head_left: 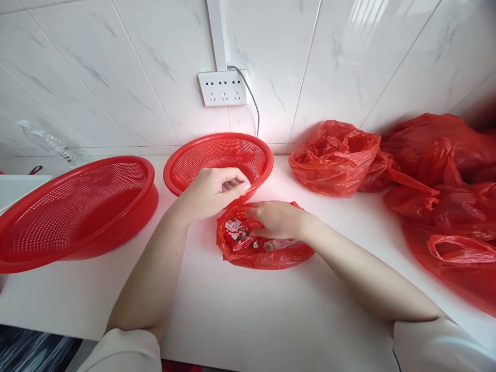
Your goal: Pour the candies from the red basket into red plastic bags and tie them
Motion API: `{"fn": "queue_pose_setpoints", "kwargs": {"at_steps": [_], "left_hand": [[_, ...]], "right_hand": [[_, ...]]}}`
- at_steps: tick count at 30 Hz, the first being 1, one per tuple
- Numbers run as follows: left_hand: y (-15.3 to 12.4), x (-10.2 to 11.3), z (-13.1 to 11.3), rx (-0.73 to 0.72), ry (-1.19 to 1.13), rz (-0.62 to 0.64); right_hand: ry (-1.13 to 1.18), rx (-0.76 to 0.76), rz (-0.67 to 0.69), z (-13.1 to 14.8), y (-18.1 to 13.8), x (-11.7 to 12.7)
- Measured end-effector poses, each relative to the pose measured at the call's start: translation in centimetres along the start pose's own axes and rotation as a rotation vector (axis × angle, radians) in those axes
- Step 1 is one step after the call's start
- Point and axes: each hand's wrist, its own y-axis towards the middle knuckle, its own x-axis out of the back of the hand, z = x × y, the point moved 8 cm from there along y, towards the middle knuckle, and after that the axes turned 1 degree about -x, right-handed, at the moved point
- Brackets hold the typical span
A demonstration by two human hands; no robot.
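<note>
My left hand (217,191) hangs over the front rim of the middle red plastic basket (189,160), fingers curled and tips pressed to the thumb. What it pinches, if anything, does not show. My right hand (277,219) reaches into an open red plastic bag (271,261) just in front of that basket. Its fingers bend down among small packets, and their tips are partly hidden, so I cannot make out what they grip. A red and white snack packet (237,231) lies at the bag's left side, and a pinkish packet (277,244) lies under my right hand.
A larger red basket (143,217) stands on the left of the white counter (248,310). Behind it lies a clear bottle (50,142). Several red bags (337,160) crowd the right side. A socket panel (222,89) with a grey cable is on the tiled wall.
</note>
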Motion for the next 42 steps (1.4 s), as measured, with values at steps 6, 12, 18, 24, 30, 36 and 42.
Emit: {"fn": "queue_pose_setpoints", "kwargs": {"at_steps": [6, 12, 18, 24, 30, 36, 42], "left_hand": [[-0.2, -0.4, -0.2, -0.031, 0.1, 0.048], [-0.4, 0.0, 0.0, -0.016, 0.138, 0.055], [-0.3, 0.9, -0.1, -0.019, 0.138, -0.027], [-0.2, -0.3, -1.3, -0.149, 0.022, 0.04], [-0.7, 0.8, -1.8, -0.218, -0.273, -0.23], [-0.9, -1.0, -2.1, -0.151, -0.403, -0.209], [-0.3, -2.0, -1.6, -0.149, -0.545, -0.168]], "right_hand": [[0.168, 0.175, 0.021, 1.6, 1.4, -2.9], [0.132, 0.191, -0.171, 0.1, 1.4, -0.1], [0.349, 0.136, -0.382, -1.2, -1.7, 5.8], [1.005, 0.197, -0.513, -2.6, -4.0, 9.1], [1.216, 0.325, -0.57, -1.7, -3.3, 8.4], [1.128, 0.444, -0.459, 0.0, -3.3, 7.3], [0.953, 0.391, -0.623, -0.6, -4.7, 8.4]]}}
